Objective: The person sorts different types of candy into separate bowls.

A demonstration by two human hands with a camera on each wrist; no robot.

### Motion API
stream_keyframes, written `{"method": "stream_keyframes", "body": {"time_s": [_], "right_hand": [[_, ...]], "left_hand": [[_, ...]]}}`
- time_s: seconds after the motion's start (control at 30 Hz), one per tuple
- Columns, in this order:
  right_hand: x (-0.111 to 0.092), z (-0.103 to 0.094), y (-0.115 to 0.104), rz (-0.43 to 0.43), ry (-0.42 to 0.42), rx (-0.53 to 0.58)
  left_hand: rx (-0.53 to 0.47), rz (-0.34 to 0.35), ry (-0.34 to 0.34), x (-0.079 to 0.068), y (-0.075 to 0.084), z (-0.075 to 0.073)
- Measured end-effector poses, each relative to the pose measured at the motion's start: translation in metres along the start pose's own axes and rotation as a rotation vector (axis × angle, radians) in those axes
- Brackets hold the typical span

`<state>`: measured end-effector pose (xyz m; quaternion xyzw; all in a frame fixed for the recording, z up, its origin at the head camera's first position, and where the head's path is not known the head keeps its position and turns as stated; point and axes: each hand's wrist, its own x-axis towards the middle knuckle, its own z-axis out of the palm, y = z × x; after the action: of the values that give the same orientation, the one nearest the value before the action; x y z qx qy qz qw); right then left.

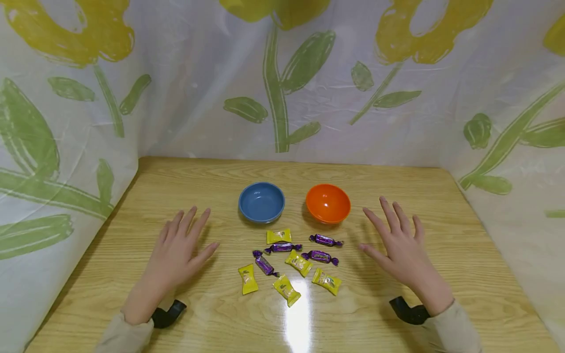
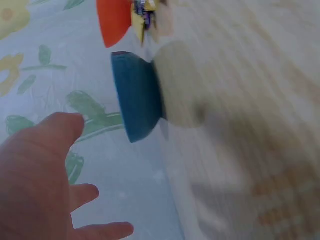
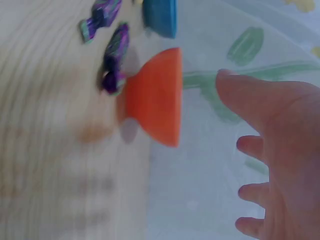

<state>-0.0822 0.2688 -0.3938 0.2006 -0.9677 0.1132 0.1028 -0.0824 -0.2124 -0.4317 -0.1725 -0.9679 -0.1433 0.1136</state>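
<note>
Spread fingers mark my left hand [image 1: 178, 252], held over the left of the table with nothing in it. My right hand [image 1: 401, 245] is likewise spread and holds nothing, at the right of the candies. Between the hands lie several yellow-wrapped candies [image 1: 287, 290] and several purple twist-wrapped candies [image 1: 320, 257], loosely mixed. Behind them stand a blue bowl [image 1: 262, 202] on the left and an orange bowl [image 1: 328, 203] on the right. In the head view both bowls show bare insides. The left wrist view has the blue bowl [image 2: 136, 97] beyond the thumb; the right wrist view, the orange bowl [image 3: 157, 97].
The wooden table [image 1: 198, 181] ends at a white curtain [image 1: 185, 98] with yellow flowers and green leaves, which also runs along both sides. A black strap [image 1: 169, 314] hangs at the left wrist and another black strap [image 1: 409, 312] at the right wrist.
</note>
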Motion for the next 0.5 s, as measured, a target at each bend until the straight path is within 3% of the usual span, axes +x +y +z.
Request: {"method": "stream_keyframes", "body": {"time_s": [0.33, 0.5], "right_hand": [[0.018, -0.008, -0.023, -0.092, -0.001, 0.077], [0.030, -0.008, -0.035, -0.135, 0.009, 0.111]], "left_hand": [[-0.252, 0.100, 0.010, 0.031, -0.004, 0.004], [-0.358, 0.104, -0.039, 0.047, -0.003, 0.013]]}}
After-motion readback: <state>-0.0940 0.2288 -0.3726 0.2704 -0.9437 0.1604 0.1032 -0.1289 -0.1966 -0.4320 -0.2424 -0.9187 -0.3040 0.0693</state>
